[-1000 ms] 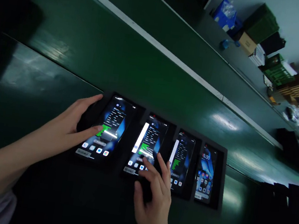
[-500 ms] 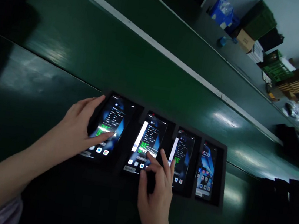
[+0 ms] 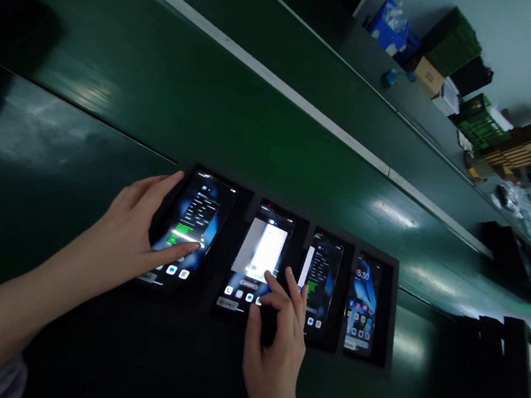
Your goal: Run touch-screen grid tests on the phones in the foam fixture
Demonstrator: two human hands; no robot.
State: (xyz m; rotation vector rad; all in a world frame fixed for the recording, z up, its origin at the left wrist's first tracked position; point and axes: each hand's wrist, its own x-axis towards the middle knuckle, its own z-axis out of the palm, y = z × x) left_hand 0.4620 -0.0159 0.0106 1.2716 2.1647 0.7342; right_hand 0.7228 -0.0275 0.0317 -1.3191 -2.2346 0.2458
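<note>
head view: left hand (image 3: 130,215) curled round first smartphone (image 3: 196,212), open right hand (image 3: 276,347) hiding corner of second smartphone (image 3: 258,244)

Four smartphones (image 3: 322,267) side by side in cutouts of black foam tray (image 3: 388,317), screens lit. Leftmost phone (image 3: 196,215): dark blue wallpaper, text panel with green bars, clasped at edge by left hand (image 3: 130,219), thumb across screen. Second phone (image 3: 258,244): pale blurred panel over upper screen, right hand (image 3: 275,353) fingers at lower right corner. Third phone (image 3: 323,261): green-barred list, white strip alongside. Rightmost phone (image 3: 363,303): clock reading 15:30, app icons.
</note>
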